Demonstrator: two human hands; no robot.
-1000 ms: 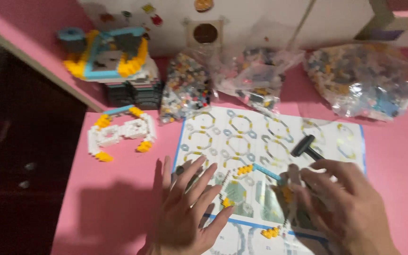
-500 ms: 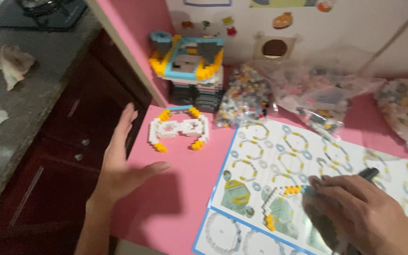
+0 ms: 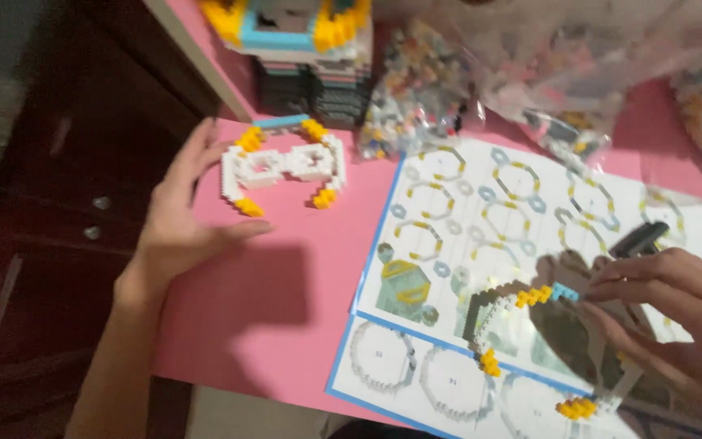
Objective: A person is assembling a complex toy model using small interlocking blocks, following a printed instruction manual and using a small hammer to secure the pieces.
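Bags of small bricks (image 3: 416,97) and an instruction sheet (image 3: 497,211) lie on the pink table (image 3: 286,284). The open left hand (image 3: 176,219) reaches beside the white brick frame (image 3: 282,167), which lies flat, long axis left-right. The right hand (image 3: 676,317) pinches a curved brick piece (image 3: 522,305).

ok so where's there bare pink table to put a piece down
Bare pink runs between the left hand and the instruction sheet, below the white brick frame. Crowded: the back edge, with bags of bricks and a stacked build, and around the right hand.
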